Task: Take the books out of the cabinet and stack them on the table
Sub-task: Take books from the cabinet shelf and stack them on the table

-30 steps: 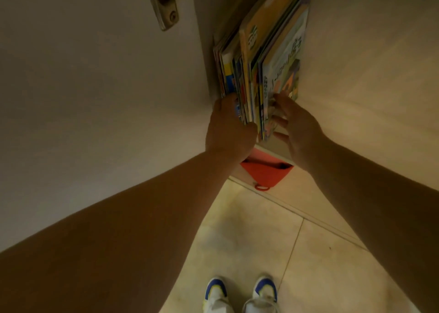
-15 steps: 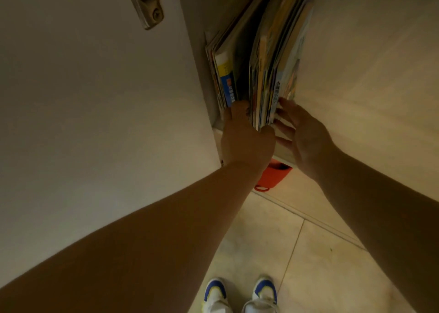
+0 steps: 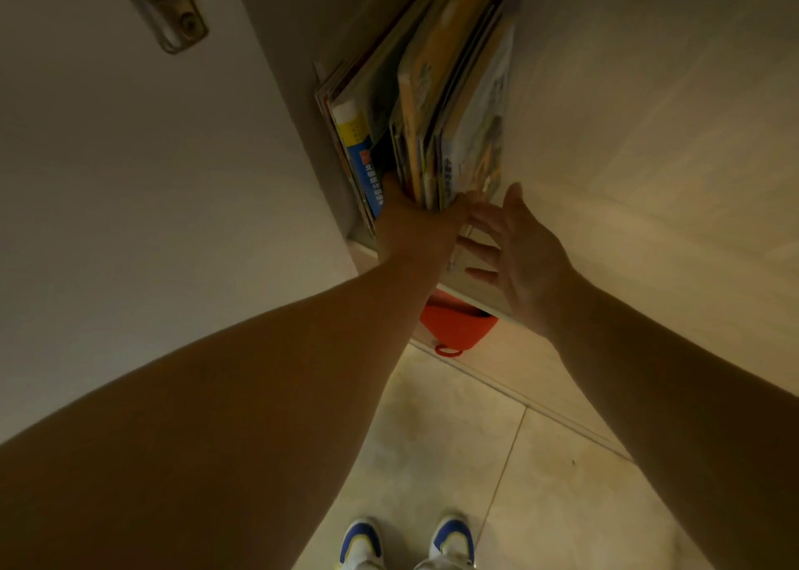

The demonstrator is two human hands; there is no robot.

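Left hand (image 3: 415,228) reaches into a gap between the books (image 3: 449,115) upright on the cabinet shelf (image 3: 471,288); its grip cannot be made out. Right hand (image 3: 519,258) is spread beside them, holding nothing. Extraction stage; next, clamp a bundle.

Single head view, wide-angle, steeply downward past arms, close to cabinet (image 3: 627,115).
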